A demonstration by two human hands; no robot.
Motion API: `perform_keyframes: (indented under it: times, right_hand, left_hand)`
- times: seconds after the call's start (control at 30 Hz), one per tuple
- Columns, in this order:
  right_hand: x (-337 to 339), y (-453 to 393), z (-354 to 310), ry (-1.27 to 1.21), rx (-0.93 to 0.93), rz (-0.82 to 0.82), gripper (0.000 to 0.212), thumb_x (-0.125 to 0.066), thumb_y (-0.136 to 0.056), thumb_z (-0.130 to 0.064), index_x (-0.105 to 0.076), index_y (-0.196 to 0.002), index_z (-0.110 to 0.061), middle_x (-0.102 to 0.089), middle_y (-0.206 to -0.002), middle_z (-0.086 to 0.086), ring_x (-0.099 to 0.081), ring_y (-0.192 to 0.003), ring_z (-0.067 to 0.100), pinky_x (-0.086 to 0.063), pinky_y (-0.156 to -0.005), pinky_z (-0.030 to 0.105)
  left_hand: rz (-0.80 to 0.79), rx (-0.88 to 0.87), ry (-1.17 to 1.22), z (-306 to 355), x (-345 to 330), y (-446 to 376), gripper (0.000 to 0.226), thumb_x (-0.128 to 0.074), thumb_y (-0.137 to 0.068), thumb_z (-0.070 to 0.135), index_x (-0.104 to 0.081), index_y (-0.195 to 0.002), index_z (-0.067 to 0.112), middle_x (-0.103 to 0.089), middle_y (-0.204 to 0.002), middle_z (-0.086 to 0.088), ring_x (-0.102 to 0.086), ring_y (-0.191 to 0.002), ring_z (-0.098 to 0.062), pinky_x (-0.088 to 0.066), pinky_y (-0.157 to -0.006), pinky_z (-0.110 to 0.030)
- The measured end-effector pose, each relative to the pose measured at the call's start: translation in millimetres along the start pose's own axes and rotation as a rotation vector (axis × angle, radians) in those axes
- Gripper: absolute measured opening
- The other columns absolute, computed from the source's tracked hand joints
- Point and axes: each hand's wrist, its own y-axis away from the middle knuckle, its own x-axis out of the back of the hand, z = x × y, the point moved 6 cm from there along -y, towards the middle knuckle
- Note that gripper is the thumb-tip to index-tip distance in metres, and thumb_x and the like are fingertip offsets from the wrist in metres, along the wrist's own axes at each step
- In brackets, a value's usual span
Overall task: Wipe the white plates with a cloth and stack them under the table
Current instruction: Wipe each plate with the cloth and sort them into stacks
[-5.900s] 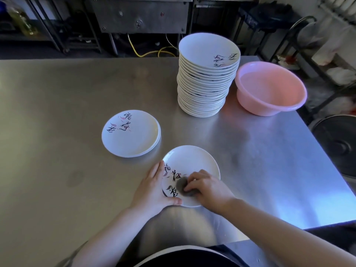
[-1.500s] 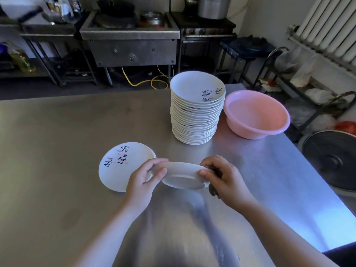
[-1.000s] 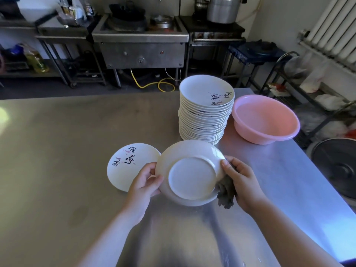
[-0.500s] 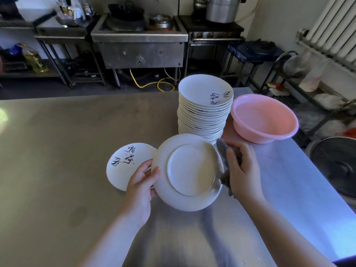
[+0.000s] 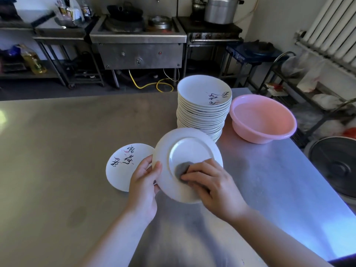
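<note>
A steel surface (image 5: pixel 57 143) carries a pink basin (image 5: pixel 263 120) just beside a tall plate stack (image 5: pixel 202 108); a low pile of plates (image 5: pixel 123 166) lies left. The upturned plate (image 5: pixel 185 151) tilts above the surface, left hand (image 5: pixel 143 182) grip clamped on its rim, right hand (image 5: pixel 213 182) fingers curled on the grey cloth (image 5: pixel 182 168), pressing its underside.

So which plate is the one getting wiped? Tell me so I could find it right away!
Start at the tall stack of plates beside the pink basin on the steel table. Just in front of it, the left hand holds one plate off the table. It is the only one tilted back-side up, showing no writing, with the right hand pressing a grey cloth on it.
</note>
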Motion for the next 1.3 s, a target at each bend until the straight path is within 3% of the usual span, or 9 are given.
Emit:
perform_keyframes:
  times: [0.17, 0.27, 0.33, 0.47, 0.6, 0.77, 0.93, 1.13, 1.3]
  right_hand:
    - [15.7, -2.0, 32.4, 0.058, -0.249, 0.130, 0.017, -0.069, -0.081, -0.011, -0.077, -0.092, -0.021, -0.065, -0.096, -0.016, -0.050, -0.089, 0.003, -0.038, -0.084, 0.008]
    - [30.7, -13.8, 24.5, -0.027, -0.310, 0.232, 0.017, -0.068, -0.082, -0.012, -0.075, -0.094, -0.021, -0.061, -0.093, -0.024, -0.056, -0.089, 0.008, -0.040, -0.083, 0.010]
    - [39.8, -28.5, 20.8, -0.019, -0.300, 0.296, 0.015, -0.068, -0.083, -0.012, -0.074, -0.096, -0.018, -0.063, -0.094, -0.018, -0.057, -0.092, 0.012, -0.041, -0.084, 0.015]
    - [27.3, -45.3, 5.9, 0.058, -0.231, 0.265, 0.018, -0.068, -0.084, -0.007, -0.075, -0.098, -0.016, -0.066, -0.100, -0.005, -0.055, -0.091, 0.020, -0.040, -0.084, 0.017]
    - [8.4, -45.0, -19.7, 0.052, 0.027, 0.118, 0.020, -0.067, -0.084, -0.003, -0.076, -0.098, -0.014, -0.067, -0.102, 0.000, -0.058, -0.089, 0.025, -0.046, -0.081, 0.028]
    - [29.6, -53.1, 6.9, 0.055, -0.132, 0.281, 0.016, -0.067, -0.086, -0.006, -0.076, -0.097, -0.015, -0.066, -0.100, -0.002, -0.056, -0.090, 0.023, -0.046, -0.082, 0.030]
    - [22.2, -51.7, -6.5, 0.034, 0.015, 0.189, 0.016, -0.067, -0.086, -0.005, -0.076, -0.096, -0.013, -0.066, -0.100, 0.001, -0.056, -0.089, 0.022, -0.045, -0.083, 0.025]
    - [40.8, -47.9, 46.1, -0.089, -0.344, 0.326, 0.017, -0.069, -0.082, -0.007, -0.075, -0.094, -0.017, -0.064, -0.099, -0.006, -0.060, -0.098, 0.012, -0.043, -0.091, 0.017]
    - [39.8, -28.5, 61.9, -0.179, -0.551, 0.393, 0.022, -0.070, -0.082, -0.002, -0.071, -0.091, -0.023, -0.062, -0.098, -0.007, -0.056, -0.095, -0.003, -0.038, -0.086, 0.009]
  left_hand:
    - [-0.015, -0.042, -0.055, 2.6, -2.1, 2.3, 0.022, -0.053, -0.096, 0.007, -0.066, -0.108, 0.021, -0.073, -0.085, 0.009, -0.065, -0.077, -0.004, -0.049, -0.071, -0.026]
    - [-0.069, -0.113, -0.123, 9.4, -6.7, 3.9, 0.022, -0.057, -0.094, 0.006, -0.064, -0.112, 0.016, -0.075, -0.093, 0.004, -0.067, -0.087, -0.008, -0.051, -0.080, -0.027]
    - [-0.139, -0.185, -0.223, 13.6, -14.5, 6.6, 0.022, -0.062, -0.089, 0.015, -0.064, -0.111, 0.017, -0.075, -0.099, 0.001, -0.068, -0.092, -0.010, -0.051, -0.081, -0.024]
    - [-0.232, -0.253, -0.333, 14.9, -28.6, 12.8, 0.024, -0.056, -0.087, 0.020, -0.065, -0.109, 0.016, -0.074, -0.100, -0.003, -0.068, -0.094, -0.014, -0.050, -0.081, -0.020]
    - [-0.266, -0.279, -0.334, 19.6, -29.9, 12.2, 0.026, -0.057, -0.089, 0.025, -0.062, -0.106, 0.006, -0.068, -0.100, -0.019, -0.063, -0.093, -0.019, -0.047, -0.085, -0.036]
    - [-0.286, -0.284, -0.322, 24.5, -29.6, 12.1, 0.026, -0.055, -0.088, 0.020, -0.066, -0.111, 0.017, -0.074, -0.104, -0.002, -0.069, -0.098, -0.017, -0.051, -0.083, -0.022]
    - [-0.277, -0.242, -0.273, 25.1, -27.2, 10.0, 0.027, -0.056, -0.085, 0.020, -0.065, -0.111, 0.018, -0.074, -0.102, -0.002, -0.069, -0.096, -0.016, -0.052, -0.081, -0.023]
    - [-0.174, -0.189, -0.124, 31.3, -24.0, 5.0, 0.021, -0.054, -0.094, 0.003, -0.064, -0.111, 0.010, -0.075, -0.089, 0.005, -0.068, -0.080, -0.004, -0.050, -0.064, -0.014]
    - [-0.056, -0.126, 0.015, 30.7, -20.2, -3.4, 0.026, -0.050, -0.096, 0.004, -0.064, -0.117, 0.009, -0.073, -0.095, 0.004, -0.066, -0.084, -0.005, -0.052, -0.069, -0.018]
